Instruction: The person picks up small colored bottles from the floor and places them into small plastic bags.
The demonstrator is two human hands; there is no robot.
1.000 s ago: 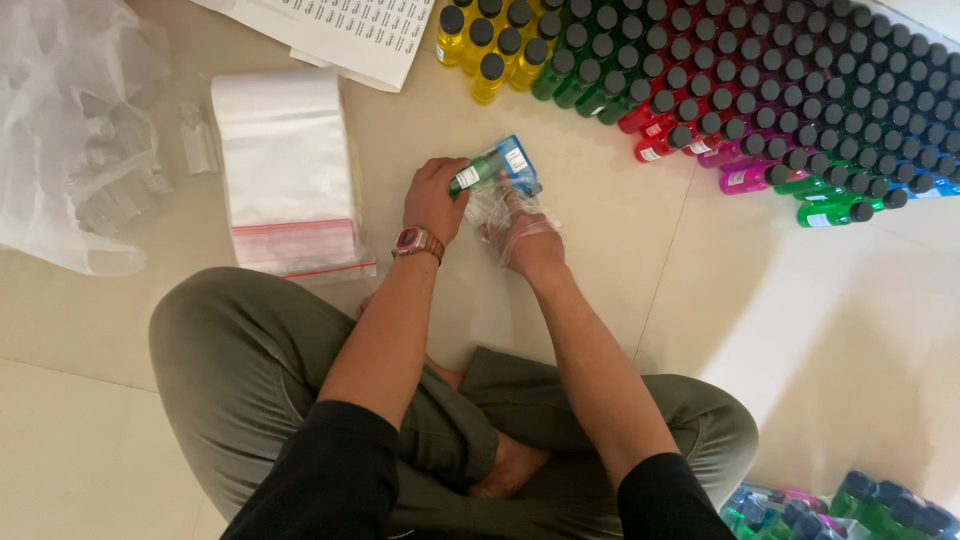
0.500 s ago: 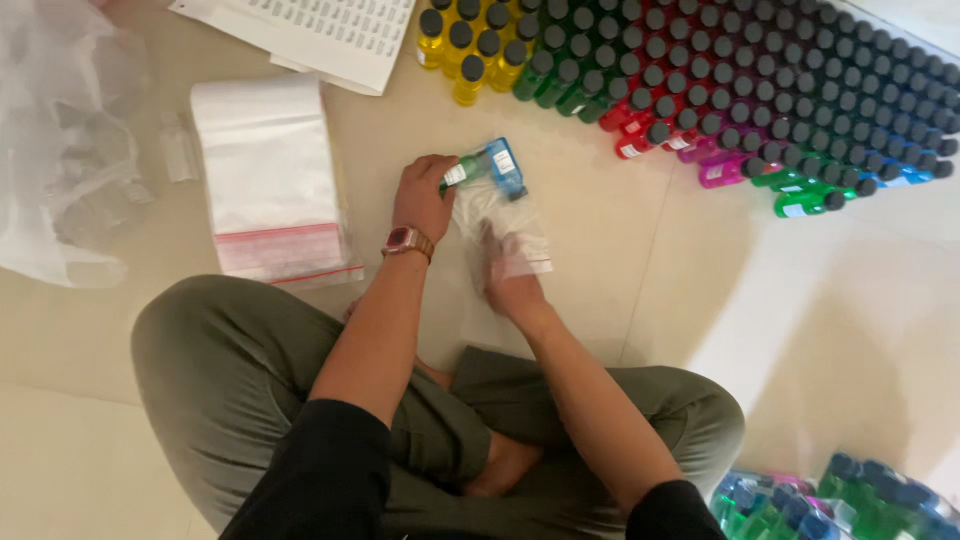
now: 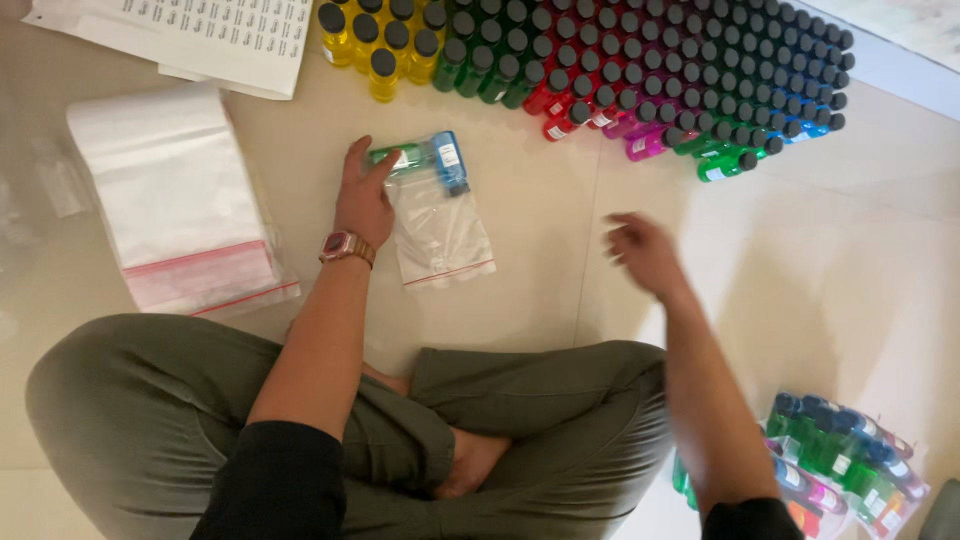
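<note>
— What step is this?

— Packing, as I judge it. The left hand [image 3: 362,200] pins a small clear bag [image 3: 440,232] flat on the floor [image 3: 560,250], fingers pressed on a green bottle [image 3: 400,157] at the bag's far end. A blue bottle [image 3: 449,162] lies just beside the green one, touching it, and both look to be inside the bag.

— And the other hand?

— The right hand [image 3: 645,253] hangs empty over the floor, fingers spread and blurred, well apart from the bag, on the side of the rows of bottles [image 3: 640,70].

— So the left grip is closed on something?

— It presses down on the green bottle rather than wrapping round it; the right grip is open and holds nothing.

— What does the next move call for?

— Probably another bottle from the rows, slid in at the open mouth while the left hand keeps the bag from sliding.

— How does the bag look?

— Thin, see-through, crinkled, with a red strip along the near edge, towards the knees. The mouth looks unsealed, though I can't be sure. A stack of bags [image 3: 170,200] of the same kind lies to the left.
</note>
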